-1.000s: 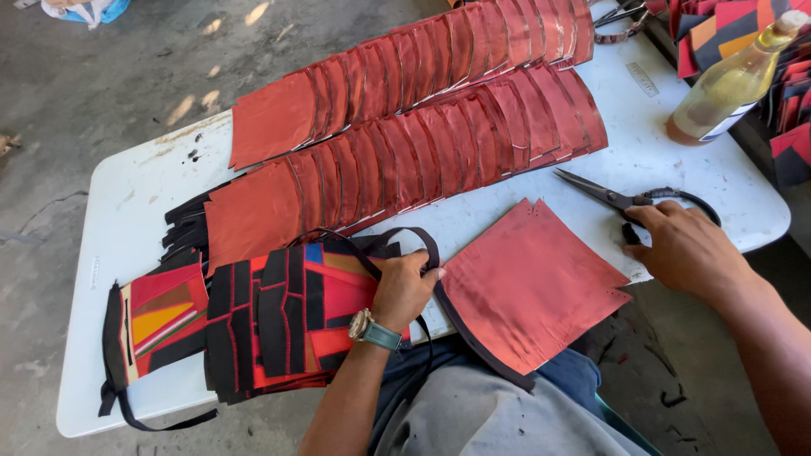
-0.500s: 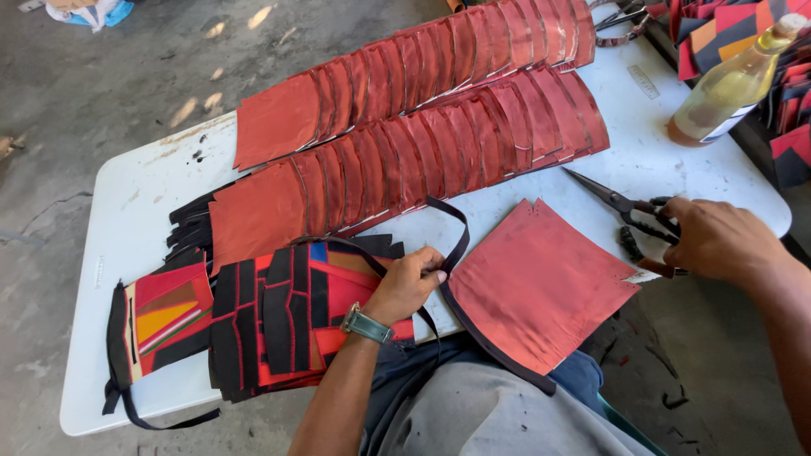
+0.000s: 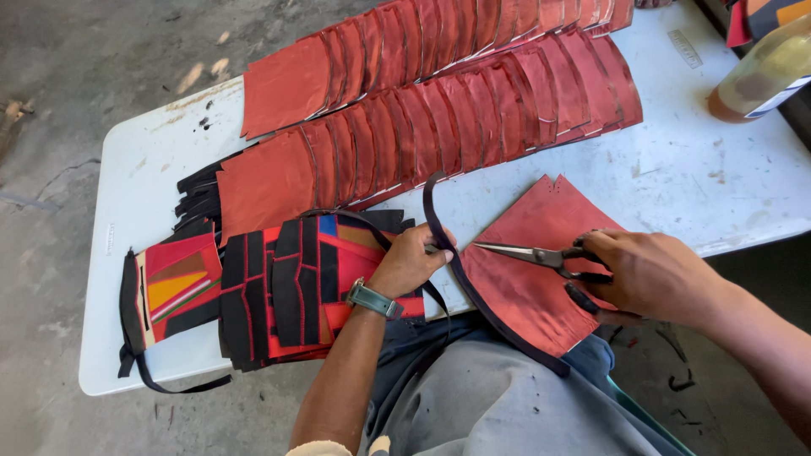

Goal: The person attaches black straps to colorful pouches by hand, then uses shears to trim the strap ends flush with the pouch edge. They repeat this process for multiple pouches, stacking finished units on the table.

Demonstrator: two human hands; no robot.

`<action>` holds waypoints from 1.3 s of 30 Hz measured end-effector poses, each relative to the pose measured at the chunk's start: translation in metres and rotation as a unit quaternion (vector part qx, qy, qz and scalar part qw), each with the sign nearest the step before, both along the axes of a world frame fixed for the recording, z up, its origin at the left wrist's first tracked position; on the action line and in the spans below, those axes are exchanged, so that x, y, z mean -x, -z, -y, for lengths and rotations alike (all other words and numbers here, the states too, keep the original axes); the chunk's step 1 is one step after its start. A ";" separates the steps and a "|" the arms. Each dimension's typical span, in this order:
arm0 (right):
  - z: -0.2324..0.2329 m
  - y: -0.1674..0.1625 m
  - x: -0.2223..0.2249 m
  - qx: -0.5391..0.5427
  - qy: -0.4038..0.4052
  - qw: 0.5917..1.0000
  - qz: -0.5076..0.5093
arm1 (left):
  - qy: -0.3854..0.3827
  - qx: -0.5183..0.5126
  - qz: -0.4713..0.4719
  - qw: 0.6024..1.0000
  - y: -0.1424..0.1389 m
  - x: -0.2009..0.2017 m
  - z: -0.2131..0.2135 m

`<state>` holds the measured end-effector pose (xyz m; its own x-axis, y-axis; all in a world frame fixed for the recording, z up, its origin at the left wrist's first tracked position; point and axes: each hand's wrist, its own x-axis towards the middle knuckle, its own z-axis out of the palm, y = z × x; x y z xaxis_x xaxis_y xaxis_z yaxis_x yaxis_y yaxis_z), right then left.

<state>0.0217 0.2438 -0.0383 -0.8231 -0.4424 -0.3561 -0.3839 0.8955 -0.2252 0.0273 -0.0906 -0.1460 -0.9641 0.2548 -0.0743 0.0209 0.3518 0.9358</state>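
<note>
Centre frame: left hand (image 3: 411, 260) pinches black strap (image 3: 439, 232); right hand (image 3: 655, 274) grips scissors (image 3: 541, 255). Strap looks light, limp; hold near blades.

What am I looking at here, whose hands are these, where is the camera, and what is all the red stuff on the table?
This is one view from a camera worn on a person's head, looking down at their own two bare hands. No machine is involved. The person sits at a white folding table.

The left hand, with a wristwatch on its wrist, pinches a dark strap that loops up off the table. The right hand holds a pair of scissors, the blades pointing toward the strap.

Under the scissors lies a red fabric piece with dark edging, hanging partly over the table's near edge. Farther back, two long rows of overlapping red pieces are fanned out. At the left sits a stack of red, black and orange patchwork pieces. A bottle of amber liquid lies at the far right.
</note>
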 end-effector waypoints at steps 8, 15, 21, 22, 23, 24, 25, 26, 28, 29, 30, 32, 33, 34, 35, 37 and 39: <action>0.021 0.022 -0.005 -0.090 -0.034 0.995 0.019 | -0.003 -0.057 0.036 0.998 0.020 -0.002 0.003; 0.014 0.021 0.006 -0.075 -0.045 0.996 0.007 | 0.008 -0.093 0.028 0.995 0.023 0.004 0.005; 0.011 0.016 0.022 -0.080 -0.066 0.994 0.023 | 0.008 -0.021 0.044 0.999 0.020 0.006 0.009; 0.013 0.016 0.023 -0.081 -0.065 0.994 0.032 | 0.004 -0.042 0.066 0.997 0.020 0.007 0.008; 0.015 0.016 0.024 -0.073 -0.068 0.994 0.035 | -0.001 -0.063 0.088 0.994 0.020 0.007 0.008; 0.017 0.015 0.025 -0.066 -0.072 0.995 0.038 | -0.006 -0.085 0.109 0.990 0.021 0.008 0.008; 0.019 0.015 0.026 -0.057 -0.077 0.995 0.042 | -0.002 -0.091 0.108 0.990 0.022 0.008 0.008; 0.021 0.014 0.028 -0.062 -0.081 0.994 0.043 | 0.001 -0.096 0.106 0.990 0.023 0.009 0.008; 0.025 0.013 0.030 -0.071 -0.087 0.993 0.045 | 0.002 -0.104 0.102 0.989 0.025 0.009 0.008; 0.027 0.012 0.031 -0.072 -0.086 0.992 0.049 | -0.001 -0.107 0.101 0.989 0.026 0.009 0.008; 0.027 0.012 0.032 -0.073 -0.086 0.992 0.055 | -0.004 -0.111 0.099 0.989 0.027 0.009 0.008; 0.029 0.011 0.034 -0.068 -0.083 0.992 0.062 | -0.007 -0.120 0.102 0.988 0.028 0.009 0.008; 0.030 0.010 0.034 -0.062 -0.081 0.993 0.065 | -0.008 -0.124 0.104 0.987 0.029 0.009 0.008; 0.030 0.010 0.034 -0.055 -0.079 0.993 0.068 | -0.005 -0.126 0.102 0.987 0.030 0.009 0.008; 0.030 0.010 0.034 -0.042 -0.079 0.993 0.074 | -0.002 -0.128 0.101 0.987 0.031 0.010 0.008; 0.031 0.009 0.035 -0.015 -0.079 0.993 0.084 | 0.001 -0.128 0.097 0.987 0.031 0.010 0.008; 0.031 0.009 0.035 -0.027 -0.076 0.993 0.089 | 0.004 -0.125 0.094 0.988 0.032 0.010 0.008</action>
<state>-0.0138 0.2125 -0.0472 -0.6704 -0.5332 -0.5160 -0.4741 0.8428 -0.2548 0.0171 -0.0988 -0.1777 -0.9370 0.2958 -0.1860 -0.1601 0.1099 0.9810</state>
